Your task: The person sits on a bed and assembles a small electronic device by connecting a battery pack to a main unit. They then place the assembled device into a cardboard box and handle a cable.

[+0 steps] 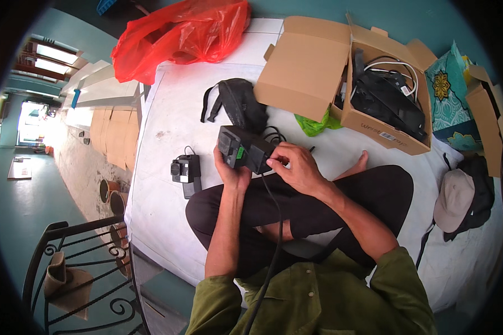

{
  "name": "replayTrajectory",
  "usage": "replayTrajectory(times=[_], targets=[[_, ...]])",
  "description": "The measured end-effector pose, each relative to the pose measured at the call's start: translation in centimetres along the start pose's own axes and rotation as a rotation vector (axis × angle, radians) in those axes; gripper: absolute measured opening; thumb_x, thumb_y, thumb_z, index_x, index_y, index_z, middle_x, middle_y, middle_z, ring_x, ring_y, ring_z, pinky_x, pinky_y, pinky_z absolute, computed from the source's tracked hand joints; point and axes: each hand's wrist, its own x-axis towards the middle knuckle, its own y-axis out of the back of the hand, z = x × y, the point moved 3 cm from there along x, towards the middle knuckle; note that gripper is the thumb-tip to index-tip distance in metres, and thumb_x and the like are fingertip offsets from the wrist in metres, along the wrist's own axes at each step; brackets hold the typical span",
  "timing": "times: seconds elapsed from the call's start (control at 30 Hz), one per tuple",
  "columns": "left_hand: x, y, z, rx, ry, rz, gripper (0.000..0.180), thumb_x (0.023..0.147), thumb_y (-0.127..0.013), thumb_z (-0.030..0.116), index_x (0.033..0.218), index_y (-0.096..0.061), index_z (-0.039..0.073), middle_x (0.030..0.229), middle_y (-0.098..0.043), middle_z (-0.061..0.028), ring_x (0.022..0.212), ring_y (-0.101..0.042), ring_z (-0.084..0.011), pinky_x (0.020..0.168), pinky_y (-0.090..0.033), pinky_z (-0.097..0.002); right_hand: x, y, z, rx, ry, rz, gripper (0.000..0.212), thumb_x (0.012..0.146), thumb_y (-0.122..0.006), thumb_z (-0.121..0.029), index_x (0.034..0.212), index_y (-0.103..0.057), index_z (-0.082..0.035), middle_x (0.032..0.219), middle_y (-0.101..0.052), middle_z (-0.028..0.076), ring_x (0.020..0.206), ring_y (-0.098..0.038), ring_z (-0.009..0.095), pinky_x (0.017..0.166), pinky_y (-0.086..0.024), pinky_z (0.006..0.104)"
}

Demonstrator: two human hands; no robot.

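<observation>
My left hand (235,174) grips a black boxy device (229,144) with a green label, holding it up over my crossed legs. At the device's right end, the thumb and forefinger of my right hand (300,166) are pinched together. Whatever lies between those fingertips is hidden. From beneath that end a black cable (277,209) runs down past my lap to my chest. Left of my left hand, a small black camera-like unit (185,170) with a pale front sits on the white sheet. A black strapped pouch (240,103) lies just beyond the device.
An open cardboard box (383,131) holding black gear and white cables stands at the far right. A bright green bag (313,124) pokes out beside it. Far left lies a red plastic bag (179,39); a grey cap (454,200) rests at right. A black metal railing (84,229) borders the left.
</observation>
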Motion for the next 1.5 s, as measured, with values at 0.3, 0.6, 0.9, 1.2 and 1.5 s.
replayTrajectory(times=[0.3, 0.6, 0.9, 1.2, 1.5], targets=[[0.1, 0.2, -0.2, 0.005, 0.020, -0.027, 0.042, 0.096, -0.043, 0.043, 0.114, -0.061, 0.010, 0.110, -0.065, -0.0032, 0.104, -0.060, -0.0201, 0.094, -0.046, -0.0367, -0.2, 0.1, 0.3, -0.022, -0.039, 0.013, 0.018, 0.084, -0.066, -0.013, 0.079, -0.061, 0.003, 0.072, -0.058, 0.010, 0.062, -0.059, 0.022, 0.060, -0.047, 0.0332], [0.0, 0.0, -0.2, 0.037, -0.008, -0.042, 0.040, 0.095, -0.044, 0.042, 0.114, -0.061, 0.011, 0.111, -0.064, -0.0029, 0.105, -0.060, -0.0202, 0.094, -0.046, -0.0371, -0.4, -0.2, 0.5, -0.055, -0.026, 0.076, 0.020, 0.084, -0.067, -0.015, 0.076, -0.059, 0.002, 0.073, -0.059, 0.010, 0.064, -0.060, 0.025, 0.060, -0.047, 0.0346], [0.1, 0.2, -0.1, 0.039, -0.011, 0.002, 0.038, 0.095, -0.043, 0.040, 0.112, -0.061, 0.010, 0.108, -0.065, -0.0028, 0.102, -0.061, -0.0197, 0.092, -0.048, -0.0356, -0.5, -0.2, 0.4, -0.072, -0.118, 0.006, 0.023, 0.082, -0.067, -0.023, 0.077, -0.064, -0.001, 0.078, -0.063, 0.015, 0.077, -0.061, 0.035, 0.069, -0.045, 0.0445], [0.1, 0.4, -0.1, 0.051, -0.016, 0.029, 0.039, 0.094, -0.043, 0.040, 0.112, -0.061, 0.011, 0.110, -0.064, -0.0039, 0.103, -0.060, -0.0211, 0.092, -0.047, -0.0365, -0.1, -0.9, 2.6, 0.233, -0.178, -0.130, 0.025, 0.090, -0.060, -0.017, 0.083, -0.063, 0.006, 0.071, -0.064, 0.009, 0.062, -0.059, 0.012, 0.057, -0.044, 0.0306], [-0.1, 0.0, -0.2, 0.047, 0.040, 0.007, 0.040, 0.094, -0.043, 0.041, 0.111, -0.062, 0.010, 0.109, -0.065, -0.0037, 0.102, -0.060, -0.0210, 0.092, -0.047, -0.0365, -0.1, 0.0, 1.4, 0.026, -0.170, -0.083, 0.030, 0.087, -0.064, -0.024, 0.077, -0.063, 0.004, 0.060, -0.057, 0.012, 0.056, -0.054, 0.019, 0.057, -0.041, 0.0353]])
